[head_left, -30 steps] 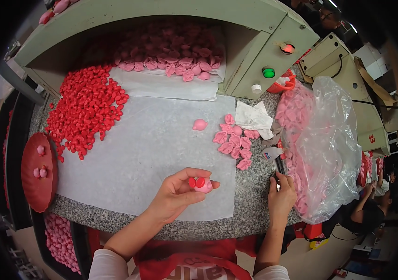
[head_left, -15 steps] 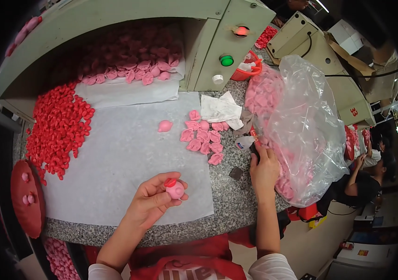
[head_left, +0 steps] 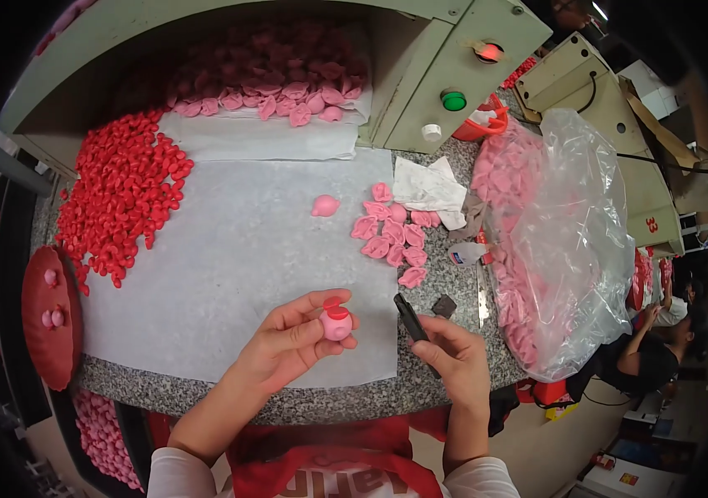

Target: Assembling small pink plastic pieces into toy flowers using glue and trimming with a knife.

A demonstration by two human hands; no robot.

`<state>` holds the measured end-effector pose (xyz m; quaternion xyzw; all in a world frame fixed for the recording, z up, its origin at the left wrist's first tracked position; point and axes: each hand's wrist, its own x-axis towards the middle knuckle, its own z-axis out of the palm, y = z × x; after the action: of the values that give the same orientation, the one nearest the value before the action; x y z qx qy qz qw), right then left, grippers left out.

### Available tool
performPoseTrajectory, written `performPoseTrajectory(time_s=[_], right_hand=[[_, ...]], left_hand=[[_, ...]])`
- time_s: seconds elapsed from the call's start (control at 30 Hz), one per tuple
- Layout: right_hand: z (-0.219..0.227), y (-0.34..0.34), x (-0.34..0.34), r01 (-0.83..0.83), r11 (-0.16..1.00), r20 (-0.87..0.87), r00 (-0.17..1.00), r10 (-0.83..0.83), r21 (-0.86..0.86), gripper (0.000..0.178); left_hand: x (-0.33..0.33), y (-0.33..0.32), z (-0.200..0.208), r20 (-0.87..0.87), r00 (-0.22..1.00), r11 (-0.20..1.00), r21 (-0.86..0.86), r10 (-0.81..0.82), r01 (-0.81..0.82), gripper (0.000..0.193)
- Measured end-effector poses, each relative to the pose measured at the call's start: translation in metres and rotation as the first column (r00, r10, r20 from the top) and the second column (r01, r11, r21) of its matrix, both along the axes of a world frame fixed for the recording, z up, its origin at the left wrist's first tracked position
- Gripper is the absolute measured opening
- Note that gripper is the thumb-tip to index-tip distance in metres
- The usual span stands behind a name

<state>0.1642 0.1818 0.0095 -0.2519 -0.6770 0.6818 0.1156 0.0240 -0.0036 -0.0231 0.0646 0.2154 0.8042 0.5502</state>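
My left hand (head_left: 283, 342) pinches a small pink ball-shaped rubbery piece (head_left: 337, 327) with a red cap-like part (head_left: 334, 305) on its top, above the white paper sheet (head_left: 229, 274). To its right, over the paper's edge, my right hand (head_left: 460, 357) grips a slim black hand tool (head_left: 408, 317) whose tip points up and left toward the piece; its exact kind is unclear. Beyond the hands lie several folded pink pieces (head_left: 393, 232) in a cluster and one loose pink piece (head_left: 326, 206). A dark square block (head_left: 444, 306) rests beside my right hand.
Small red parts (head_left: 126, 191) are heaped at left, beside a red tray (head_left: 48, 332). A green-grey machine housing (head_left: 453, 50) arches over pink pieces at the back. At right are a small bottle (head_left: 466, 254), a white cloth (head_left: 428, 187) and a clear plastic bag (head_left: 574, 241).
My right hand has come left and nearer from beside the bottle, bringing the black tool toward my left hand. The left hand still holds the pink piece. The whole view has shifted slightly.
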Motion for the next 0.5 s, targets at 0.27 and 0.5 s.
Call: performPoseTrajectory(time_s=[0.27, 0.5], right_hand=[[0.02, -0.008, -0.042, -0.272, 0.933, -0.05, 0.962, 0.268, -0.237, 0.021], [0.002, -0.004, -0.067, -0.363, 0.932, -0.104, 0.927, 0.361, -0.003, 0.04]], left_hand=[[-0.01, -0.007, 0.007, 0.135, 0.977, 0.987, -0.025, 0.163, -0.161, 0.049], [-0.016, -0.005, 0.003, 0.164, 0.965, 0.979, -0.014, 0.204, -0.204, 0.05]])
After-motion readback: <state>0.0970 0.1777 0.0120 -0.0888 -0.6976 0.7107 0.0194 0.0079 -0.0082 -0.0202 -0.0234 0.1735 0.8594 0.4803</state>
